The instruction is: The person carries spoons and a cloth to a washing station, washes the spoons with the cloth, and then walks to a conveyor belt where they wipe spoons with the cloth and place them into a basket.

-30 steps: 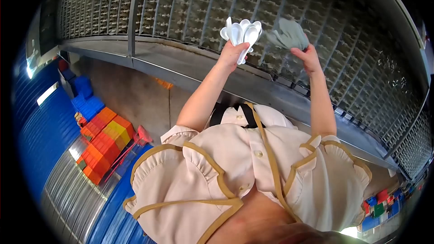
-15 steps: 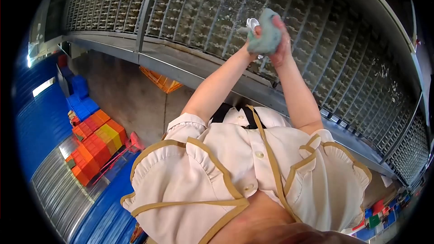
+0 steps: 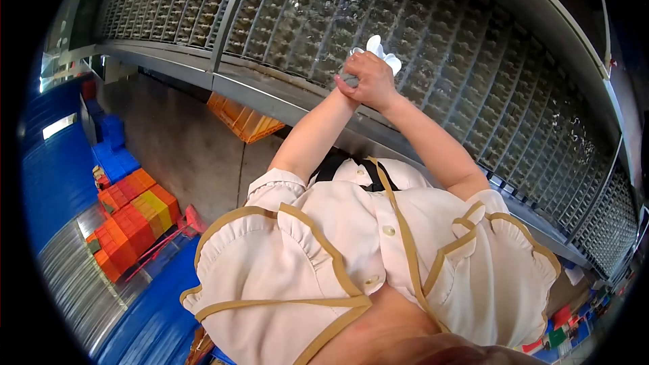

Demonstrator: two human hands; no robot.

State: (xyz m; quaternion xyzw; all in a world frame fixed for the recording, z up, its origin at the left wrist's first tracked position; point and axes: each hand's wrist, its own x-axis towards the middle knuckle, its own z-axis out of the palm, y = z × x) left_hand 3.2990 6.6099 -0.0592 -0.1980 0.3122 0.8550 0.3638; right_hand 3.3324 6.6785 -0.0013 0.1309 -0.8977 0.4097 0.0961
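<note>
My right hand (image 3: 376,80) is wrapped over my left, fingers curled round a grey-green cloth (image 3: 348,78) that shows only in part. Beneath it, my left hand (image 3: 343,92) is mostly hidden, closed round what look like white spoons. Their rounded white ends (image 3: 391,63) stick out beyond my right hand, pointing away from me. Both hands are held together above a wet metal grating.
The grating (image 3: 460,88) stretches across the upper view, with water glinting on it, behind a metal rim (image 3: 263,94). Below the rim at left is an orange crate (image 3: 243,119). Stacked orange and yellow crates (image 3: 135,220) stand farther left.
Both hands have come down and left, closer to the rim. My right hand has turned over the cloth, covering most of it, and more of the white ends now shows.
</note>
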